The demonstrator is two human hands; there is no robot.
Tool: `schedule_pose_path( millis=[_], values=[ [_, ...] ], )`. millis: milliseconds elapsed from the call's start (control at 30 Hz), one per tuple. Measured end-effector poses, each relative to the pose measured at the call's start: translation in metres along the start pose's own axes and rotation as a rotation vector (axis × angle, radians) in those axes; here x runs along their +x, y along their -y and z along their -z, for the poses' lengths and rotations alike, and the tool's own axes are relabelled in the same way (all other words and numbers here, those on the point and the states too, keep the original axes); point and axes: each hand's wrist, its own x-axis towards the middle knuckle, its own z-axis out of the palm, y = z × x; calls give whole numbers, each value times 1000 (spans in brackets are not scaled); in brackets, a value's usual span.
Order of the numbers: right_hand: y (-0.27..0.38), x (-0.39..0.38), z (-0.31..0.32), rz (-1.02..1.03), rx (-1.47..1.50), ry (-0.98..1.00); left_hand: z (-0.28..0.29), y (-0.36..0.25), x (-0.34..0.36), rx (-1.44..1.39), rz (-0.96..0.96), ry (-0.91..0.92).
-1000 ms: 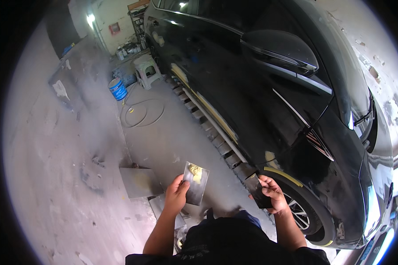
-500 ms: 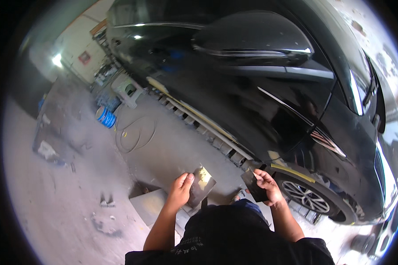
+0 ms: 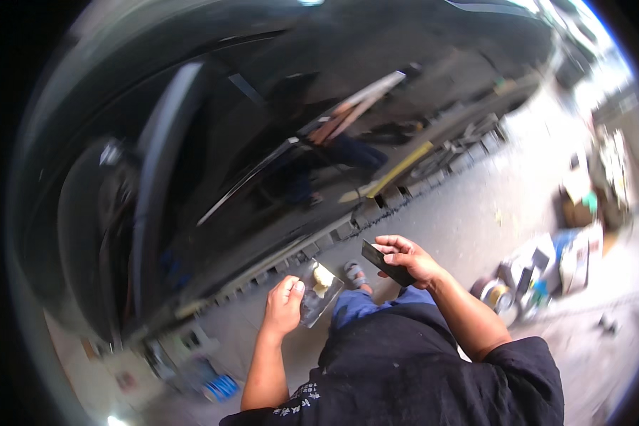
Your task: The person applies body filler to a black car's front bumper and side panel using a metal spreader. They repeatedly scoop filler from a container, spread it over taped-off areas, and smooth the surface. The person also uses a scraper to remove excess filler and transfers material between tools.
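Observation:
My left hand (image 3: 284,305) grips the edge of a thin, dark flat mixing plate (image 3: 311,309). A pale yellow lump of putty (image 3: 322,277) sits on the plate's upper part. In my right hand (image 3: 410,263) is a dark flat spreader (image 3: 385,267), pinched between thumb and fingers and tilted, its edge toward the car. Both hands are in front of my body, apart from each other. Neither tool touches the glossy black car (image 3: 263,170) just ahead. A yellow strip of tape (image 3: 399,170) runs along the car's lower edge by the wheel arch.
Cans (image 3: 495,295), a white and blue bag or box (image 3: 576,257) and other clutter stand on the floor at the right. A blue bucket (image 3: 221,388) is at the lower left. My sandalled foot (image 3: 355,272) shows between my hands.
The whole view has swung round: the car now fills the upper left, and the clutter at the right has come in. Both hands keep hold of the plate and spreader.

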Motion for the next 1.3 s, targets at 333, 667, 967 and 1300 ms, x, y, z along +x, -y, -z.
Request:
schedule_pose_path(
  millis=[333,667,967,1300],
  values=[
    [-115,25,68,495,499,-502,-85,43,208,847,-853,661],
    [-231,56,117,674,845,-577,-177,81,292,1718,-1064,588],
    [-256,67,132,763,910,-559,-196,106,315,1804,-1078,797],
    [-265,95,117,810,940,-604,-183,86,338,1656,-1281,932]
  ],
)
